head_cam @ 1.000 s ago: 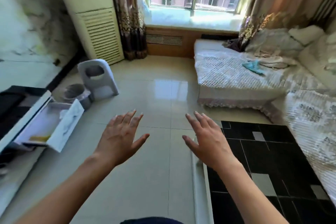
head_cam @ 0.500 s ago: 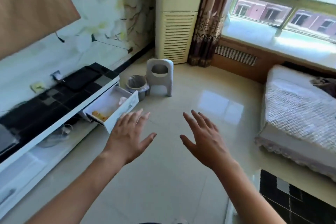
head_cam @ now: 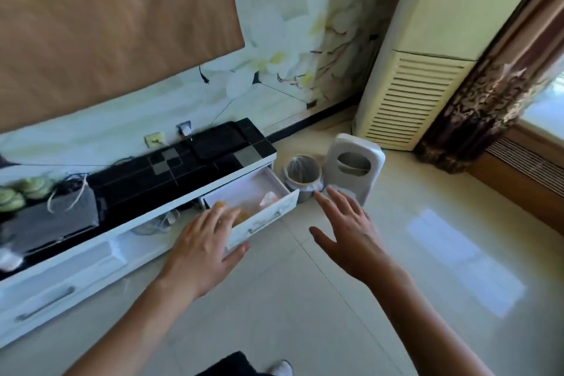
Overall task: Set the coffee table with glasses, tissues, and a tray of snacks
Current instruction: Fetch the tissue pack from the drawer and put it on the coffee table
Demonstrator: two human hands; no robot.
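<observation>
1. Left hand (head_cam: 204, 249): centre of the frame, palm down, fingers straight and slightly spread; grip empty. Fingertips overlap the near left corner of the open drawer (head_cam: 265, 214); contact cannot be told.
2. Right hand (head_cam: 346, 230): right of centre, palm down, fingers straight and spread, thumb out to the left; grip empty. Raised over the floor (head_cam: 427, 268), fingertips pointing toward the bin (head_cam: 302, 175) and stool (head_cam: 354, 171).
3. Drawer: pulled out from the right end of the low white TV stand (head_cam: 70, 287), centre of the frame. Metal handle on the front panel.
4. Drawer contents: orange-yellow snacks (head_cam: 244, 213) at the left, just beyond the left fingertips; a pale pinkish packet (head_cam: 268, 199) at the right. Blurred; type of each cannot be told.
5. Stand top: black tiled surface, with a dark tray (head_cam: 219, 142) at its right end, a grey bag (head_cam: 52, 218) with white cord handles at the left, and green round items (head_cam: 21, 191) at the far left edge.
6. Bin with liner: on the floor just right of the drawer, with the white stool just beside it.
7. Air conditioner (head_cam: 433, 49): tall cream unit, upper right, next to a patterned curtain (head_cam: 488, 94).
8. Wall: brown panel (head_cam: 106, 24), upper left; floral mural to its right.
</observation>
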